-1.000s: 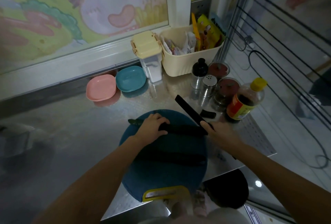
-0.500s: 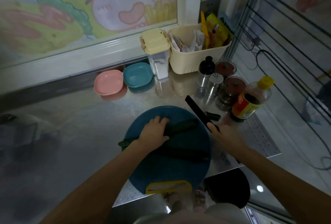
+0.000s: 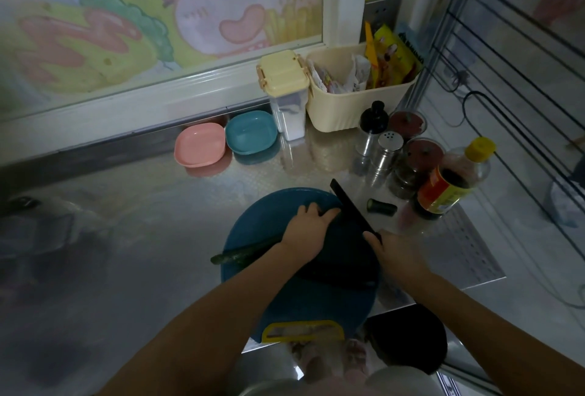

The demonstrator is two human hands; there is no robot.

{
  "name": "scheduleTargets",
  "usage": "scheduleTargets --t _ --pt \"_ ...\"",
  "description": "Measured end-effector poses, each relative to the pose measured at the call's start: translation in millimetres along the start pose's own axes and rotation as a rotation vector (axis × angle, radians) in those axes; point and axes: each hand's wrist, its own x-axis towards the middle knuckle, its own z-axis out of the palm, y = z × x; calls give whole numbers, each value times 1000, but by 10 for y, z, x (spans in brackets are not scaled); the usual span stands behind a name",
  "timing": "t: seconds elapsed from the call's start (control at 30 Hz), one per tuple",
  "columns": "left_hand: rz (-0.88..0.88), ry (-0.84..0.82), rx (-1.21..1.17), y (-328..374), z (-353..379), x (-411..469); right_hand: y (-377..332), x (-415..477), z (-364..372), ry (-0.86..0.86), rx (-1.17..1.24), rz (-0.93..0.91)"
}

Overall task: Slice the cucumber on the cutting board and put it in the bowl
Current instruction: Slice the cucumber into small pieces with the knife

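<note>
L hand [image 3: 308, 231] holds cucumber [image 3: 243, 254], round blue board [image 3: 262, 221]; R hand [image 3: 395, 253] black knife [image 3: 351, 209].

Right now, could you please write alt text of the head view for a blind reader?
A person's left hand holds a cucumber on a round blue cutting board while the right hand grips a black knife. A cut cucumber end lies on the counter; a pink bowl and a blue bowl sit behind.
</note>
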Motion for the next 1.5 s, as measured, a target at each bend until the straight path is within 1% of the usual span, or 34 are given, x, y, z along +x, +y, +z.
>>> scheduleTargets --t 0.1,0.23,0.37,0.53,0.67,0.77,0.93,1.1,1.5 --pt "-66 -6 -33 -11 -23 -33 -61 52 -27 -64 10 5" --pt "-124 40 -88 20 84 -168 -42 113 -22 -27 16 -20" --pt "-113 108 -109 -16 198 -179 -64 87 54 34 -2 -54" --pt "-64 175 -146 -114 231 -116 -101 170 38 -80 38 -35" --pt "-115 273 -290 -72 237 -121 -165 182 48 -94 56 -58" --pt "-107 333 -294 -19 310 -133 -189 194 54 -110 64 -64" --pt "-121 332 -331 -22 313 -105 -172 240 4 -138 63 -76" --pt "-129 321 -341 -19 304 -110 -150 198 -13 -107 86 -98" --pt "-117 318 -335 -17 314 -117 -158 134 -54 -95 162 -76"
